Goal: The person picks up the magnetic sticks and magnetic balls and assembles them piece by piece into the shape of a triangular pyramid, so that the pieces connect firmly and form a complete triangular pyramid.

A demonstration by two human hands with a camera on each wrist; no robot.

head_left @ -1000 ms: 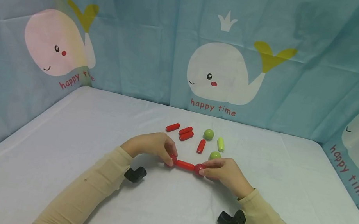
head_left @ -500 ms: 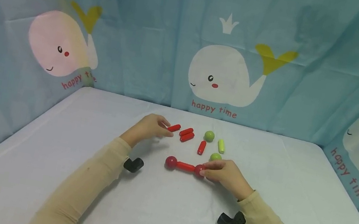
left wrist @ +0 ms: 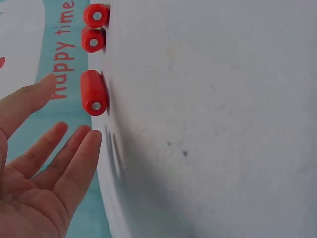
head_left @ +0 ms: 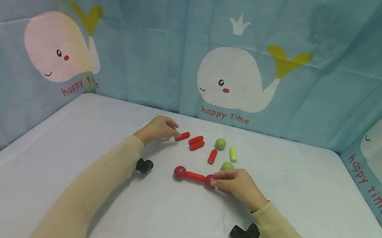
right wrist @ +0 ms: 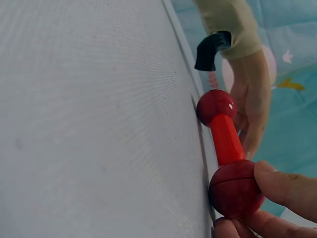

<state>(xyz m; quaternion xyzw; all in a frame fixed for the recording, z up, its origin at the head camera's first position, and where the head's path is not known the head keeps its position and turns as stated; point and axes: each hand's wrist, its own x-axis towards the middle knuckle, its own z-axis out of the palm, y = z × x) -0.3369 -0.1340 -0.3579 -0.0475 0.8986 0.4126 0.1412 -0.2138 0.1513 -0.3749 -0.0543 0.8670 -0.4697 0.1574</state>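
Observation:
My right hand (head_left: 240,185) pinches a dark red ball (right wrist: 235,191) between thumb and fingers. A red magnetic rod (head_left: 195,177) runs from that ball to a second dark red ball (head_left: 180,172), the three joined in a line like a dumbbell on the white table. My left hand (head_left: 160,127) is farther back, by a red rod (head_left: 182,136) with a round silvery tip. The left wrist view shows its fingers (left wrist: 79,163) extended and spread, just short of that rod (left wrist: 93,93), holding nothing.
Two red rods (head_left: 196,142) lie side by side right of the left hand. Another red rod (head_left: 212,156), a yellow-green rod (head_left: 233,154) and two green balls (head_left: 220,143) lie behind the right hand. A blue whale-print curtain (head_left: 139,64) rises behind the table (head_left: 158,223).
The left hand has let go of the left dark red ball and moved back and left to the rods. The right hand keeps hold of its ball in place.

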